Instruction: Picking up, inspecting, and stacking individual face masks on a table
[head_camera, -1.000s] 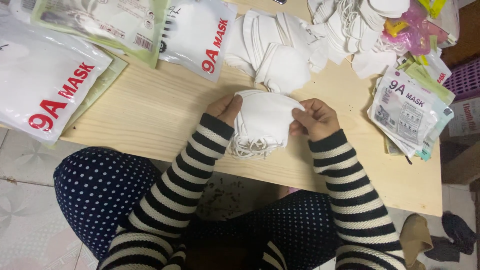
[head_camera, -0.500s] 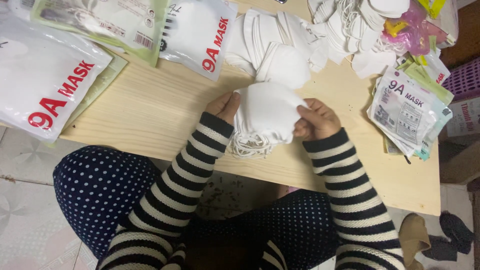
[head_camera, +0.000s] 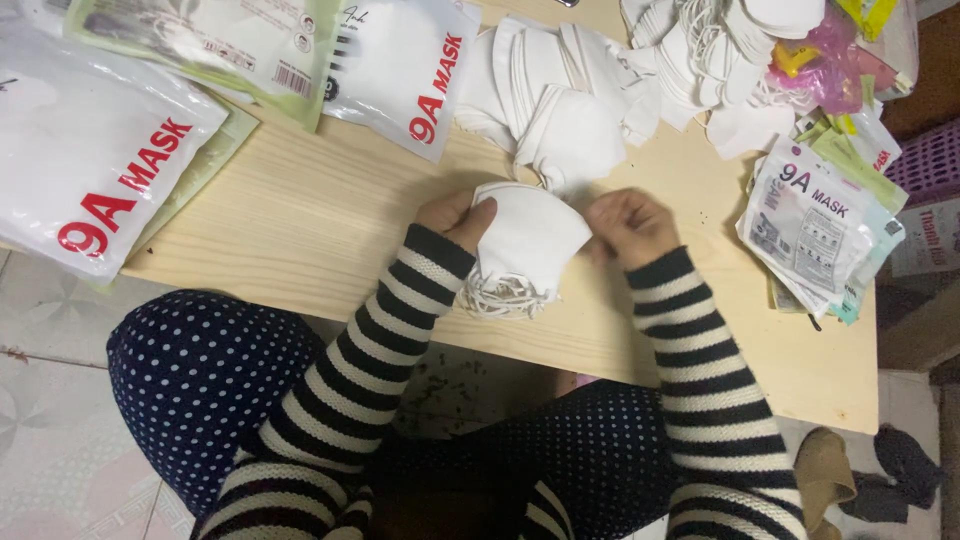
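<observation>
While the low wooden table (head_camera: 300, 220) spreads under both hands, big white plastic packages (head_camera: 90, 170) with red lettering lie far beyond the left hand (head_camera: 455, 215); smaller printed packets (head_camera: 815, 225) sit just beyond the right hand (head_camera: 630, 225). Both hands pinch the stacked white masks (head_camera: 525, 245) between them; loose ear loops could tangle or the stack slip.

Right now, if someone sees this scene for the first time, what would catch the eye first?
First the two hands at the middle of the wooden table: the left hand and right hand grip a small stack of white masks from either side, ear loops hanging toward the table edge. Next, the loose pile of white masks just behind it. Then the large white sealed packets at the far left.
</observation>
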